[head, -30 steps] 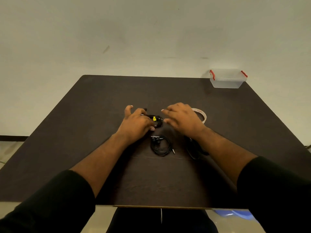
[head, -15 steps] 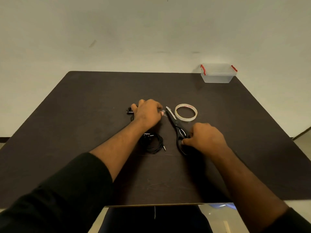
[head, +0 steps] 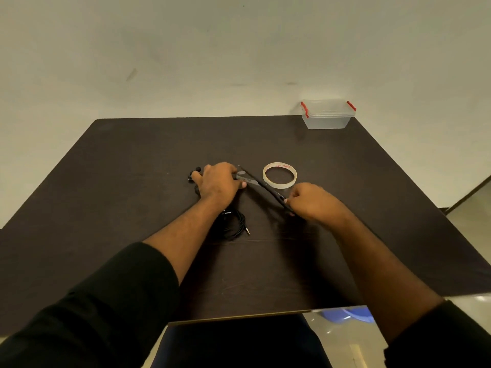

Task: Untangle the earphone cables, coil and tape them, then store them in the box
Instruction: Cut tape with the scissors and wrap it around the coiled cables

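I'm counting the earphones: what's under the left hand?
A black earphone cable pokes out from under the left hand at its far-left edge, on the table. The hand covers the rest, so coiling and taping cannot be judged.

1. The person wears a black long-sleeved top; 2 sleeves are visible.
2. The left sleeve is plain black, without any print or marking, and it is pushed up so that the forearm is bare from about the elbow.
3. The right sleeve is the same black cloth; it ends nearer to the lower right corner, and the forearm below it is bare too.
4. The left hand and the right hand are both bare, with no glove; no ring or watch can be seen.
5. Short fingernails are visible on some fingers.
6. Below the table edge, dark clothing covers the lap.
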